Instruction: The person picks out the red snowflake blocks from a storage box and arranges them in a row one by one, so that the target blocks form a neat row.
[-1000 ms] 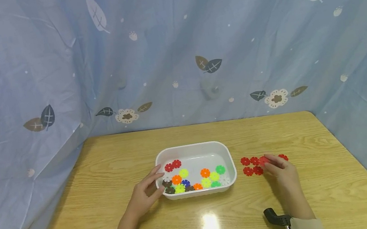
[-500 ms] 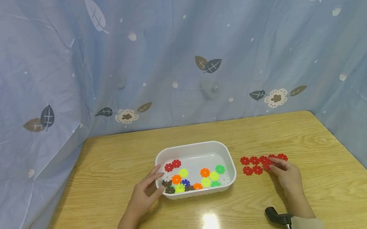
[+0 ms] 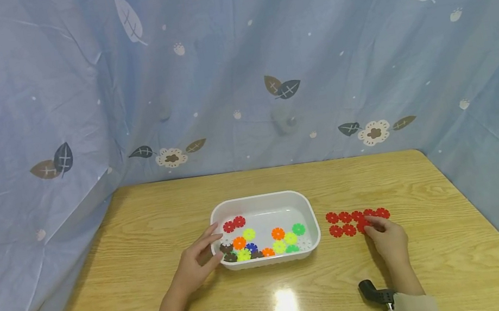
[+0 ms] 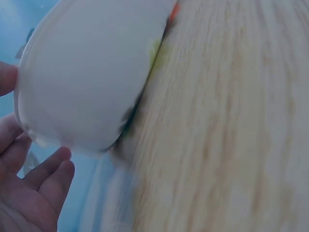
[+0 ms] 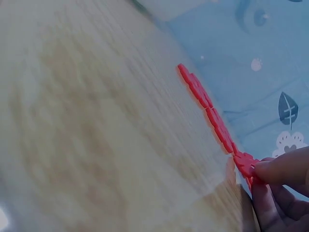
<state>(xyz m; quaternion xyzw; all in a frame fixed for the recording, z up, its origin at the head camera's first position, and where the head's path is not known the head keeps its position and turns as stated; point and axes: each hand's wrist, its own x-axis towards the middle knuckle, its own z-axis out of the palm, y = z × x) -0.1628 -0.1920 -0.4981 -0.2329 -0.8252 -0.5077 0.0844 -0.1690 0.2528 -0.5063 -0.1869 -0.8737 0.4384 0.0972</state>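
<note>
My right hand point(image 3: 389, 238) pinches a red snowflake disc point(image 5: 245, 163) between thumb and finger, at the right end of the front row of red discs. Behind and to its left, more red snowflake discs point(image 3: 345, 217) lie on the table in two rows. My left hand point(image 3: 194, 266) rests at the left end of a white tray point(image 3: 281, 199), its fingers spread and touching the rim. In the left wrist view the fingers point(image 4: 55, 176) lie against the tray's outer side. Fingers partly hide the pinched disc in the head view.
Inside the tray lie two red discs point(image 3: 234, 224) and several orange, yellow, green, blue, white and brown ones. The wooden table point(image 3: 158, 203) ends at a blue patterned curtain point(image 3: 225, 71).
My right hand has moved slightly right and towards me, bringing its red disc from over the back row to the end of the front row. The left hand and tray stay put.
</note>
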